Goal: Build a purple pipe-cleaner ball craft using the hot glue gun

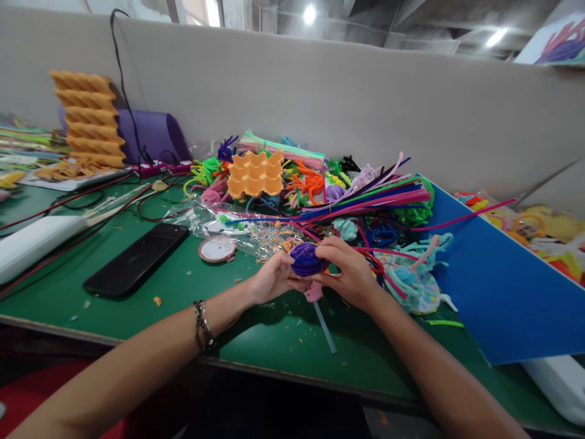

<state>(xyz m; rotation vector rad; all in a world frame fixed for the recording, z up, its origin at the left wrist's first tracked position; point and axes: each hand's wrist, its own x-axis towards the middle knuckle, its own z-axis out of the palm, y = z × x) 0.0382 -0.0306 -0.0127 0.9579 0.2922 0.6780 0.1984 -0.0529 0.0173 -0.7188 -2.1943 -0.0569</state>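
Between my two hands, above the front of the green table, is a dark purple ball (307, 259) that looks wound from fuzzy pipe cleaners. My left hand (276, 274) grips its left side, thumb at the edge and fingers underneath. On the other side, my right hand (345, 265) pinches the ball with thumb and fingers. Just below the hands are a small pink piece (314, 292) and a pale translucent stick (325, 329) on the table. Whether the pink piece touches the ball cannot be made out.
Behind the hands lies a heap of colourful pipe cleaners (375, 204) with an orange egg-crate foam piece (256, 174). A black phone (137, 259) and a round white disc (217, 249) lie to the left. At right a blue board (507, 280) leans; a grey partition (292, 91) stands behind.
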